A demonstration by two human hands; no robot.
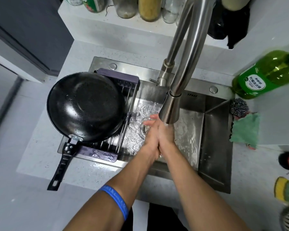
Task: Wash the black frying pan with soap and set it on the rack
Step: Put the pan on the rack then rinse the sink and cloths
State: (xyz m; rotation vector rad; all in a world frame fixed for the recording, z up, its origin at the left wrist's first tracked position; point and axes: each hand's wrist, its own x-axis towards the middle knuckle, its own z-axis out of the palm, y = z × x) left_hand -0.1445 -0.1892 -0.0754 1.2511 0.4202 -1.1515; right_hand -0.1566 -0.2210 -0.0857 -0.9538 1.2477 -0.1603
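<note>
The black frying pan [85, 105] lies upside down on the purple-framed wire rack [100, 155] across the left part of the sink, its handle [61, 167] sticking out over the counter towards me. My left hand [151, 135] and my right hand [165, 135] are pressed palm to palm, fingers straight, under the running faucet head [169, 107] above the drain. Neither hand holds anything. The green dish soap bottle [264, 74] lies tilted on the counter at the right.
The steel sink [213, 127] has water flowing across its floor. A steel scourer [238, 108] and a green cloth [246, 130] lie on its right rim. Jars and bottles line the back ledge. More bottles stand at the far right edge.
</note>
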